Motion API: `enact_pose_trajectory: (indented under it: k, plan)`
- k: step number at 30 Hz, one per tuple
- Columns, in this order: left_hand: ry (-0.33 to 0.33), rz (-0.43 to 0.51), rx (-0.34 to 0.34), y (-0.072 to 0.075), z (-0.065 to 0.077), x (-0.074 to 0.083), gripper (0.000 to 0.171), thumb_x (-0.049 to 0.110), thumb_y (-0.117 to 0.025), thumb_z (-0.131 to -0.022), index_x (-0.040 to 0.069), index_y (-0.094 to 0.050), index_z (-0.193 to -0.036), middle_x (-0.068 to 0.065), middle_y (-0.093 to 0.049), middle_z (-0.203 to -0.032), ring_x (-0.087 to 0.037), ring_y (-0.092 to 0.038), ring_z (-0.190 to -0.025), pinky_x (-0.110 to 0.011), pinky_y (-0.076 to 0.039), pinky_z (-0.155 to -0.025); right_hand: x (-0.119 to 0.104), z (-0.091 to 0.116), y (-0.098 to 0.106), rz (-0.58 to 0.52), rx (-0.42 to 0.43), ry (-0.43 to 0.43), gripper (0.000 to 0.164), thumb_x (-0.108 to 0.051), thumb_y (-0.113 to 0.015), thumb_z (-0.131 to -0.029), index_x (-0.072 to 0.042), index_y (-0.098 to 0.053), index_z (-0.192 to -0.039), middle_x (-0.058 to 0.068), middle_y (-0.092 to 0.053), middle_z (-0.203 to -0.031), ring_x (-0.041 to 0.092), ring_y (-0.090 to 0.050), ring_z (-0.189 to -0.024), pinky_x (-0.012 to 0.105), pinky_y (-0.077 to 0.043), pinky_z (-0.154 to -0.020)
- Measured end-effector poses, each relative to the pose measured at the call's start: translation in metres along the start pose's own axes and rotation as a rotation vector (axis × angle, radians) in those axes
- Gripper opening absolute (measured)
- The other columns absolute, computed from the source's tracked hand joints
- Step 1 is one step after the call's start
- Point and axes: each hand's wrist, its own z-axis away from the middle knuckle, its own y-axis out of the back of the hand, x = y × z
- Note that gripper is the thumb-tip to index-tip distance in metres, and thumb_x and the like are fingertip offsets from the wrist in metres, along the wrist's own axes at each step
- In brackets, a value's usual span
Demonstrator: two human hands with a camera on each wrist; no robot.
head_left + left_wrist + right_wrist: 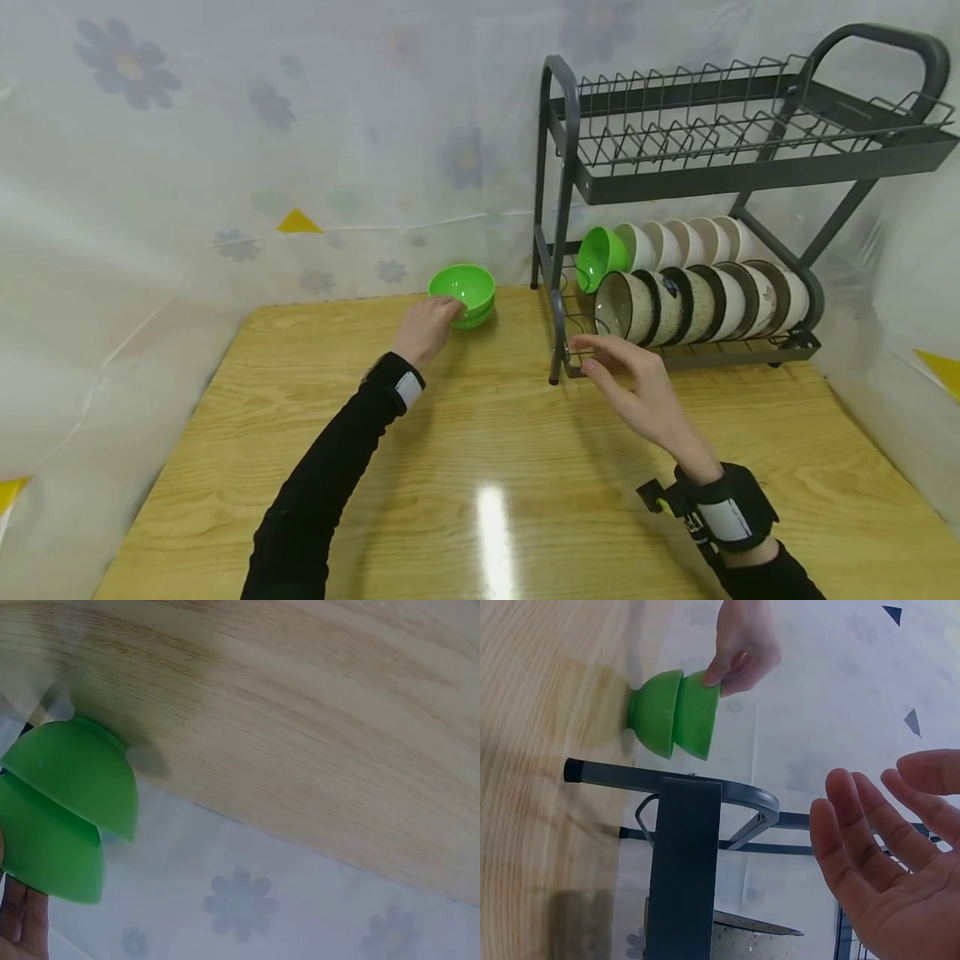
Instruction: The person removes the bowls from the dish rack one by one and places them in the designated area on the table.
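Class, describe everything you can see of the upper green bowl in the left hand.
The upper bowl is plain bright green, smooth and slightly glossy, plastic-looking, with a round rim and curved wall. It sits mouth up, its base hidden inside the lower bowl, left of the rack. The left hand grips it at the rim.

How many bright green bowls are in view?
3: the upper bowl in the left hand; the lower bowl stacked under it; the third bowl at the left end of the back row in the rack.
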Motion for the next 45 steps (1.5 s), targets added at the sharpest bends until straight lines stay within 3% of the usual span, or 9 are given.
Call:
enact_pose_trajectory:
  k: [7,14,22,25,29,31,35,40,45]
  plan:
    - [0.076,0.005,-0.039,-0.013,-0.004,0.001,0.027,-0.015,-0.064,-0.086,0.004,-0.076,-0.101,-0.011,-0.078,-0.098,-0.027,-0.075,-0.088,-0.038,-0.063,-0.075,-0.001,-0.007,-0.003,-0.031,0.003,0.01,0.034,0.008,-0.06,-0.094,-0.002,-0.067,-0.126,0.015,-0.072,-0.115,-0.002,-0.067,-0.089,0.012,-0.056,-0.078]
    - [0.118,0.037,-0.032,-0.022,-0.001,0.003,0.013,-0.002,-0.065,-0.093,0.005,-0.077,-0.095,-0.011,-0.078,-0.094,-0.027,-0.075,-0.084,-0.038,-0.062,-0.069,-0.001,-0.012,-0.007,-0.039,0.033,0.037,0.035,0.011,-0.06,-0.093,-0.001,-0.067,-0.125,0.018,-0.072,-0.114,-0.004,-0.064,-0.085,0.011,-0.055,-0.077]
    - [0.128,0.027,-0.061,-0.026,0.001,0.004,0.015,-0.002,-0.066,-0.093,0.006,-0.076,-0.1,-0.011,-0.078,-0.098,-0.026,-0.075,-0.088,-0.037,-0.062,-0.072,-0.001,-0.014,-0.007,-0.014,0.067,0.029,0.035,0.01,-0.061,-0.093,-0.002,-0.069,-0.124,0.018,-0.072,-0.115,0.006,-0.067,-0.087,0.009,-0.054,-0.079]
    - [0.134,0.025,-0.066,-0.027,0.002,0.004,0.014,0.0,-0.066,-0.094,0.006,-0.075,-0.103,-0.011,-0.077,-0.099,-0.026,-0.074,-0.09,-0.038,-0.063,-0.074,-0.001,-0.016,-0.005,0.004,0.086,0.048,0.034,0.011,-0.062,-0.092,-0.002,-0.069,-0.122,0.017,-0.073,-0.112,0.003,-0.067,-0.088,0.008,-0.053,-0.079]
    - [0.123,-0.001,-0.059,-0.027,0.006,0.006,0.025,0.008,-0.066,-0.096,0.004,-0.071,-0.12,-0.014,-0.075,-0.114,-0.03,-0.071,-0.105,-0.042,-0.062,-0.085,0.0,-0.019,-0.001,0.033,0.117,0.064,0.034,0.012,-0.062,-0.091,-0.001,-0.07,-0.121,0.016,-0.073,-0.108,-0.003,-0.063,-0.09,0.007,-0.051,-0.079]
    - [0.109,-0.027,-0.064,-0.027,0.01,0.007,0.036,0.014,-0.065,-0.098,0.003,-0.063,-0.133,-0.018,-0.068,-0.13,-0.033,-0.066,-0.12,-0.044,-0.057,-0.099,0.0,-0.021,0.002,0.05,0.128,0.065,0.033,0.012,-0.062,-0.091,0.0,-0.07,-0.12,0.016,-0.073,-0.106,-0.004,-0.061,-0.089,0.006,-0.049,-0.078]
    - [0.098,-0.073,-0.107,-0.028,0.02,0.011,0.058,0.024,-0.061,-0.102,0.001,-0.042,-0.151,-0.022,-0.042,-0.158,-0.036,-0.042,-0.146,-0.046,-0.037,-0.122,-0.001,-0.028,0.01,0.105,0.141,0.079,0.032,0.011,-0.061,-0.091,0.001,-0.07,-0.121,0.016,-0.072,-0.104,-0.005,-0.058,-0.088,0.008,-0.047,-0.073]
    - [0.117,-0.099,-0.161,-0.025,0.03,0.018,0.07,0.034,-0.057,-0.103,0.006,-0.027,-0.159,-0.019,-0.021,-0.168,-0.035,-0.022,-0.156,-0.052,-0.028,-0.126,-0.003,-0.041,0.025,0.218,0.111,0.091,0.032,0.009,-0.061,-0.092,0.001,-0.069,-0.122,0.015,-0.071,-0.101,0.005,-0.06,-0.086,0.013,-0.045,-0.07]
    - [0.137,-0.047,-0.206,-0.018,0.043,0.026,0.07,0.037,-0.054,-0.104,0.007,-0.024,-0.16,-0.017,-0.014,-0.17,-0.036,-0.014,-0.158,-0.055,-0.022,-0.128,-0.008,-0.064,0.046,0.358,-0.067,0.0,0.035,0.002,-0.06,-0.095,0.0,-0.063,-0.13,0.018,-0.068,-0.113,0.024,-0.067,-0.09,0.035,-0.057,-0.079]
